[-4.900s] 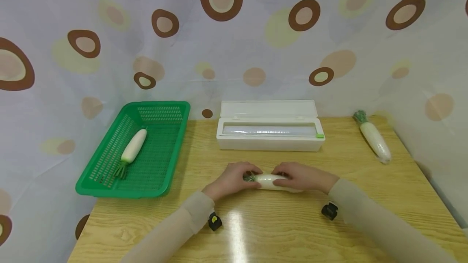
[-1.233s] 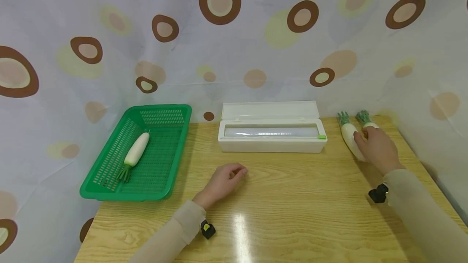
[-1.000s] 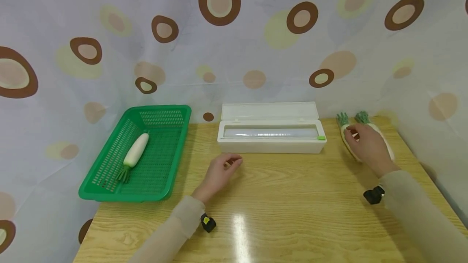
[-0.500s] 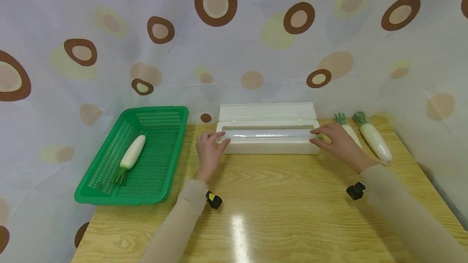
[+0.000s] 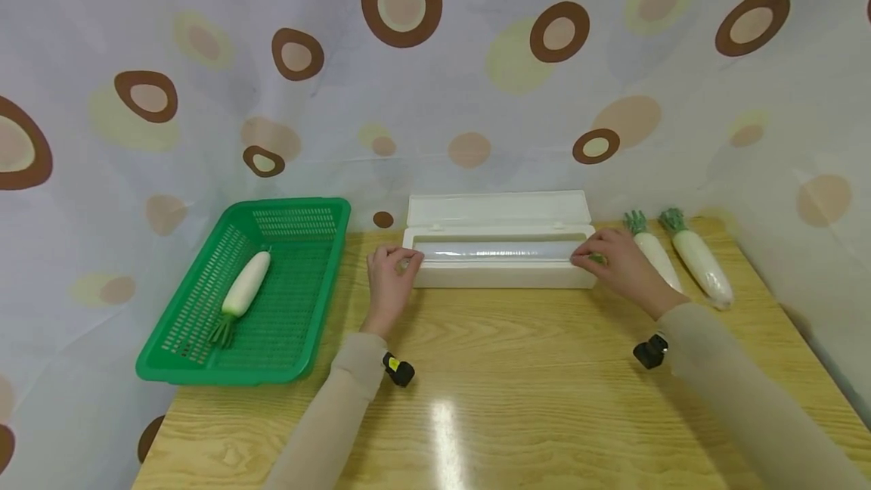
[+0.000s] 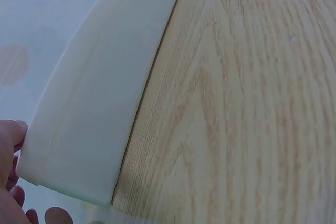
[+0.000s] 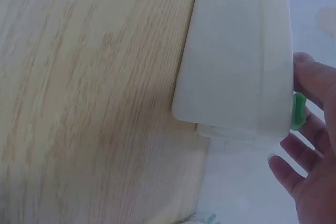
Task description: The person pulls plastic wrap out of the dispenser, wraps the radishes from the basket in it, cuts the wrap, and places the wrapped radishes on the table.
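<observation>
1. Head view: a spotted curtain (image 5: 469, 97) hangs behind a wooden table (image 5: 517, 392), where a white box (image 5: 503, 277) stands with its lid (image 5: 500, 209) raised and a roll of cling film (image 5: 497, 250) inside.
2. The left hand (image 5: 389, 286) and the right hand (image 5: 621, 267) are at the two ends of the box's front edge, each with thumb and finger closed together; both seem to pinch the film's edge. An uneven pull could skew or tear the sheet, and the light box might slide, since neither hand appears to brace it.
3. A wrapped radish (image 5: 656, 259) lies just beside the right hand, with another wrapped radish (image 5: 701, 267) next to it; a careless elbow or sleeve might roll them. The green basket (image 5: 224, 379), holding a bare radish (image 5: 246, 286), sits clear of the left arm.
4. Left wrist view: only part of the hand shows, at the box's top corner; its grip on the film cannot be told here.
5. Right wrist view: the thumb lies at the top edge, other fingers loosely bent, with a green slider (image 7: 298, 111) close among them. Brushing it might snag the film.
</observation>
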